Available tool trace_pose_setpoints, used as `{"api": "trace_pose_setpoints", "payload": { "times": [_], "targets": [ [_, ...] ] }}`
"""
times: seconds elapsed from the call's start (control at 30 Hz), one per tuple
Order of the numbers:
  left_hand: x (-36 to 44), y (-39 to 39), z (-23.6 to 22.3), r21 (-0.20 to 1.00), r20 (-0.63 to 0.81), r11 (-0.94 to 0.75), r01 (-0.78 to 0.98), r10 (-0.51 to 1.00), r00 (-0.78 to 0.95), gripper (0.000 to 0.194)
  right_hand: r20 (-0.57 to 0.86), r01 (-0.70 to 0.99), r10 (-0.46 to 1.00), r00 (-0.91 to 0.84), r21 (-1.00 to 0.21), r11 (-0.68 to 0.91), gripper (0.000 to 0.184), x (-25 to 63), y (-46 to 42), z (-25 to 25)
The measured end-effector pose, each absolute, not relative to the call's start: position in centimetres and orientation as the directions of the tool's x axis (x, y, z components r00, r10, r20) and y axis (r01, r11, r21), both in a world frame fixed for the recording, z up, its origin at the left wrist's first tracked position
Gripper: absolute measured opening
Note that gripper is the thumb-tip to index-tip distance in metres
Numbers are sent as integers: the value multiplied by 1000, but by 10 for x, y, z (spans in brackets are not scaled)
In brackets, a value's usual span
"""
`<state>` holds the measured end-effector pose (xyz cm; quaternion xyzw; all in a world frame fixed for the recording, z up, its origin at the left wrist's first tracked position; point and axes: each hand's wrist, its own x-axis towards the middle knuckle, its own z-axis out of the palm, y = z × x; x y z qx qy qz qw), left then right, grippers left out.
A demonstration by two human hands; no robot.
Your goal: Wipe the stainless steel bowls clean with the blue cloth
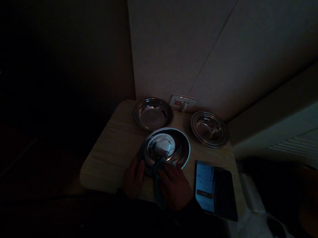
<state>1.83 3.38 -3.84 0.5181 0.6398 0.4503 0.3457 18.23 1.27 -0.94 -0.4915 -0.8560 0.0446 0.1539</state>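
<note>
A round, shiny metal bowl point(163, 145) stands at the front middle of a small wooden table. My left hand point(134, 176) is closed on its near left rim, thumb and fingers around the edge. In my right hand point(176, 186) a teal cloth point(158, 177) is bunched and pressed against the bowl's near inner side. Part of the cloth hangs down below the fingers. Behind, to the left, lies a shallow metal dish point(153, 116). Several stacked metal dishes point(209, 130) sit at the back right. The light is dim, so finger details are hard to see.
On the table point(103, 162), a lit phone point(204, 191) lies at the right against a dark flat case point(226, 194). A wall socket point(182, 103) with a plug is just behind the table. A white fluffy thing point(260, 237) is at lower right.
</note>
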Motion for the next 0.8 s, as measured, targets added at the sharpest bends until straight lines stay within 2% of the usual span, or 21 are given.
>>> {"api": "trace_pose_setpoints", "payload": {
  "times": [0.2, 0.5, 0.63, 0.73, 0.8],
  "targets": [
    [17, 34, -38, 904, 37, 77, 421, 966, -255, 43, 249, 802, 857, -451, -309, 511, 31, 151, 19, -13],
    [21, 30, -38, 898, 48, 79, 433, 960, -275, 41, 150, 814, 848, -508, -238, 530, 26, 195, 21, 3],
    [20, 32, -41, 897, 60, 60, 438, 965, -256, 41, 114, 806, 864, -491, -318, 500, 26, 177, 28, 2],
    [19, 33, -42, 888, 64, 75, 455, 957, -284, 39, 156, 773, 868, -472, -399, 493, 32, 151, 32, -1],
    [17, 33, -42, 889, 73, 78, 451, 948, -309, 39, 173, 769, 870, -463, -410, 491, 35, 141, 33, -2]
  ]
}}
